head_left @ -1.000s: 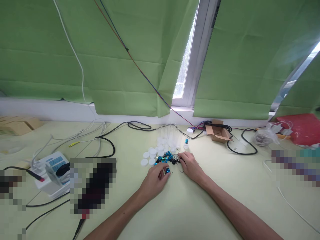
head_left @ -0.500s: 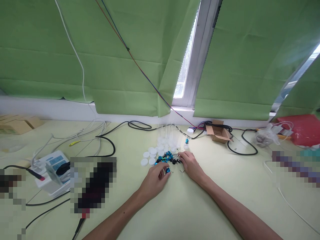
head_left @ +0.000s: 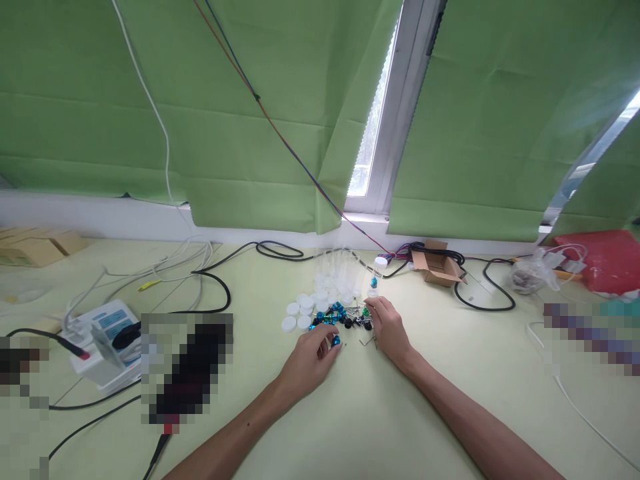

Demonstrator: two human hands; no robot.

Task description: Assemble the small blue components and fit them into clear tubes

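Observation:
My left hand (head_left: 313, 350) rests on the table, thumb and fingers closed on a small shiny blue metal part (head_left: 335, 341). Just in front is a pile of similar blue parts (head_left: 338, 311), mixed with black round parts (head_left: 349, 323) and thin silver screw-like pieces. At the pile's right edge is my right hand (head_left: 387, 323), its fingers bent together and pointing down beside a green part (head_left: 365, 311); what the fingertips hold, if anything, is hidden. A thin bent metal key (head_left: 369, 342) lies near its wrist side. Behind this hand stands a clear tube (head_left: 373, 291) with a blue part inside.
White round caps (head_left: 289, 324) lie left of the pile, and clear tubes (head_left: 345, 268) stand behind it. An open cardboard box (head_left: 439, 271) sits at the back right among black cables (head_left: 485, 309). A white power device (head_left: 103, 343) stands at the left. Green blinds (head_left: 260, 147) hang behind.
My right hand has shifted a little right and away from me, uncovering a green part and more of the pile. My left hand stays in place with the blue part.

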